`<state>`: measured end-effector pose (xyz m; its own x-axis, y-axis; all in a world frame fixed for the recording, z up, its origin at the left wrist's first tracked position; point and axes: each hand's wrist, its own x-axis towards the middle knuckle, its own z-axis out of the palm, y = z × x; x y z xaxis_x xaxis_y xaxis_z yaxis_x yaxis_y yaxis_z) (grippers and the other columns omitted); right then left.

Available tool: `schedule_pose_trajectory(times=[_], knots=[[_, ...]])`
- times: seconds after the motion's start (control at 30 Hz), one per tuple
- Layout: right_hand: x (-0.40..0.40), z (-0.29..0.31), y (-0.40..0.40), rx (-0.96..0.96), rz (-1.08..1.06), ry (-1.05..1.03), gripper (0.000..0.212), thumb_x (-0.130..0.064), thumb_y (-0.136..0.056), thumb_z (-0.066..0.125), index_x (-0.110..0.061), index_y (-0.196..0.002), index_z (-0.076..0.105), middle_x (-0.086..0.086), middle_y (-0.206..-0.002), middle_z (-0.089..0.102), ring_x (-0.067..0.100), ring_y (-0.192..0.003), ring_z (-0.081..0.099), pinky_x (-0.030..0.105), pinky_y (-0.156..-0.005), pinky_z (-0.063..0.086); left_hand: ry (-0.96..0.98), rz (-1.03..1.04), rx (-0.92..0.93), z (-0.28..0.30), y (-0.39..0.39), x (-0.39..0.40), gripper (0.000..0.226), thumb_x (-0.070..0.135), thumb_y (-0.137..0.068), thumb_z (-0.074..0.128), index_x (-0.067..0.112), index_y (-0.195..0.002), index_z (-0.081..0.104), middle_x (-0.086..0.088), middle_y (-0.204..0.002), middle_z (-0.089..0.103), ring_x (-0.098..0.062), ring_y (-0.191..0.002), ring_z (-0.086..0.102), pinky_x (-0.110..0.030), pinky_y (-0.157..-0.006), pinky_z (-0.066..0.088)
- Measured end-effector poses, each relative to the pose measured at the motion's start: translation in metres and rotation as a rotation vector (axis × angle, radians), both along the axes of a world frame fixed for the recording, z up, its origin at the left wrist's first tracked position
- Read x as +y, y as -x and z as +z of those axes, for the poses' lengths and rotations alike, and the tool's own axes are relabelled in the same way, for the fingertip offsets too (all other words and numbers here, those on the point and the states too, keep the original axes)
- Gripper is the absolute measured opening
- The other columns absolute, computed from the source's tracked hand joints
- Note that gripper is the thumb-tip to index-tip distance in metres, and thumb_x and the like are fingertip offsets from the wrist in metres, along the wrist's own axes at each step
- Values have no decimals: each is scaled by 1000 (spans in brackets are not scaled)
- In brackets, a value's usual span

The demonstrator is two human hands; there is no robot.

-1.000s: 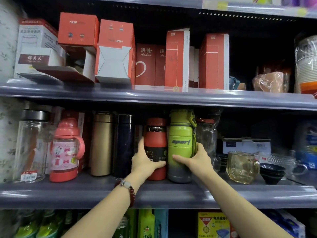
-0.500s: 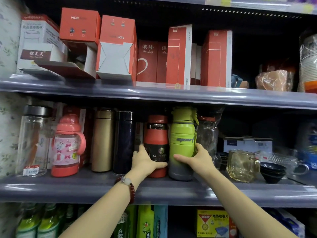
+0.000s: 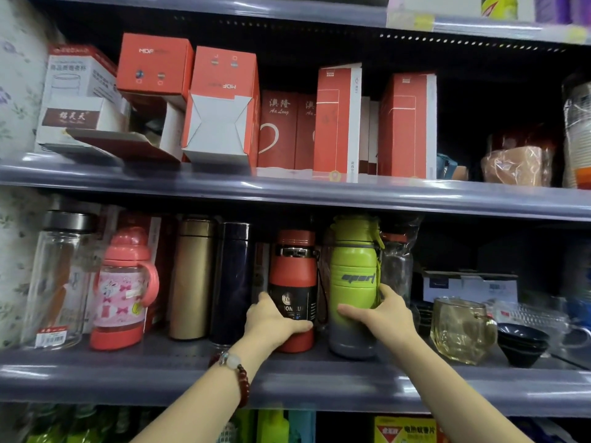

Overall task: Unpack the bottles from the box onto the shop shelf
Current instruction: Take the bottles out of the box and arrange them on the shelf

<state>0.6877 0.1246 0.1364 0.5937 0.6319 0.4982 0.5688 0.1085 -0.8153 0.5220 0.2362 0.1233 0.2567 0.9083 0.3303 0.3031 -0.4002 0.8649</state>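
Observation:
A red and black bottle [image 3: 294,276] stands upright on the middle grey shelf [image 3: 160,375]. My left hand [image 3: 271,324] wraps around its lower half. Right beside it stands a green sport bottle [image 3: 353,282] with a grey base. My right hand [image 3: 387,318] grips that one around its lower body, thumb at the right side. The two bottles stand close together, a thin gap between them. No unpacking box is in view.
Left of the red bottle stand a dark blue flask [image 3: 232,279], a gold flask [image 3: 192,276], a pink child's bottle [image 3: 124,289] and a clear glass bottle [image 3: 59,279]. A wrapped bottle [image 3: 396,266] and an amber glass cup [image 3: 460,330] sit right. Red cartons [image 3: 335,119] fill the upper shelf.
Both hands stay on the same two bottles. The green bottle has shifted a little to the right, widening the gap to the red one, and the view has tilted slightly.

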Motion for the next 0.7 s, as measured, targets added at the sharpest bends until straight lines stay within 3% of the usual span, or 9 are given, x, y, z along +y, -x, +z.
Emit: schedule_pose_trajectory(times=[0.23,0.5,0.7], knots=[[-6,-4,-23,109,-17,-42,62,-43,-49,89,-29,-103,60,0,-102,71,22,-95,67,44,-90,54,-12,-105,-18,2,-1,5,82,31,-50,91,18,-120,50,-2,-118,61,-21,-109,58,-33,-93,48],[1,-3,-25,37,4,-5,71,-52,-39,87,-29,-102,63,-9,-95,74,14,-92,70,39,-89,55,-19,-64,-40,1,-27,3,80,30,-47,92,15,-115,53,-4,-116,64,-22,-106,61,-30,-90,49],[-3,-3,-34,59,93,-29,72,-43,-43,89,-27,-109,64,-7,-96,75,13,-90,71,39,-88,57,-47,-67,-38,-2,-29,4,78,35,-48,91,16,-114,53,-4,-115,64,-21,-102,60,-32,-90,50]])
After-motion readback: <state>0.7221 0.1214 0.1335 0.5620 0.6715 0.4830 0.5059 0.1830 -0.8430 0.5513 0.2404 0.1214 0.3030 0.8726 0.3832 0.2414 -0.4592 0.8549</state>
